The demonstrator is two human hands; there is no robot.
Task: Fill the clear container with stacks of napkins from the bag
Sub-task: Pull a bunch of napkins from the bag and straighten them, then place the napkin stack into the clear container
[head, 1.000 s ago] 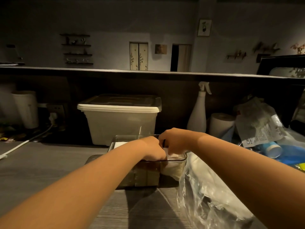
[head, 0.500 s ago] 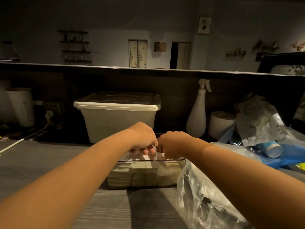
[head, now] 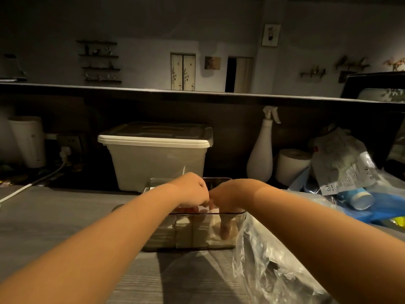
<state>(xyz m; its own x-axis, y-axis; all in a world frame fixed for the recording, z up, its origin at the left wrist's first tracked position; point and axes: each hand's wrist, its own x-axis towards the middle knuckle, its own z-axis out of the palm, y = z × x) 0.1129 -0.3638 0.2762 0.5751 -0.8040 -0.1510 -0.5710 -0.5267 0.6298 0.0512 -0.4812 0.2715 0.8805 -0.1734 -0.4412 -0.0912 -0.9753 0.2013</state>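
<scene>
Right hand point(head: 228, 194): half a second ago it lay curled on top of the napkins point(head: 184, 233). Now its fingers point(head: 225, 229) reach down inside the clear container point(head: 240, 224), just right of the stacks, seen through the front wall.
Left hand point(head: 192, 189): it has come lower, and its knuckles touch the right hand.

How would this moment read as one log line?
stage: filling | left hand: atop napkin stacks in clear container | right hand: fingers pointing down inside container | bag: beside container
</scene>
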